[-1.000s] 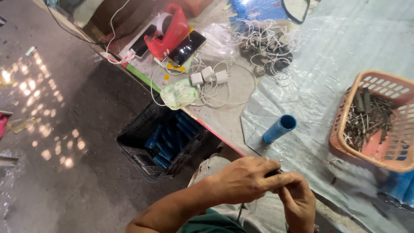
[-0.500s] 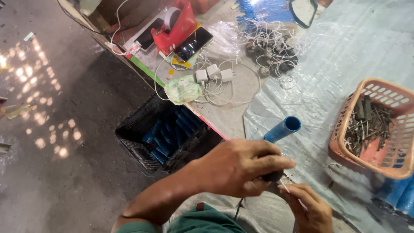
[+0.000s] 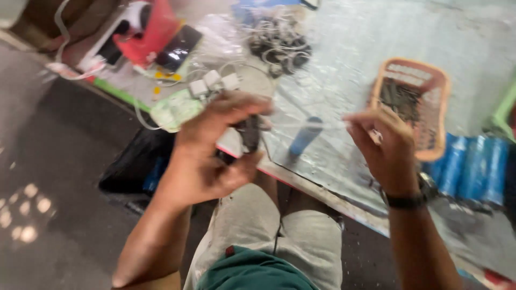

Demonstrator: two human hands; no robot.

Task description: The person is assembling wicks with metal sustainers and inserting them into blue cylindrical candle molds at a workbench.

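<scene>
left hand (image 3: pixel 215 147): fingers curled around a small dark object (image 3: pixel 250 131), held above the table edge (image 3: pixel 322 188) | right hand (image 3: pixel 384 142): fingertips pinched together, raised just left of the orange basket (image 3: pixel 438 86); what they pinch is too blurred to tell | blue cylinder (image 3: pixel 305 135): on the table between both hands | blue cells (image 3: pixel 473 166): right of basket
</scene>
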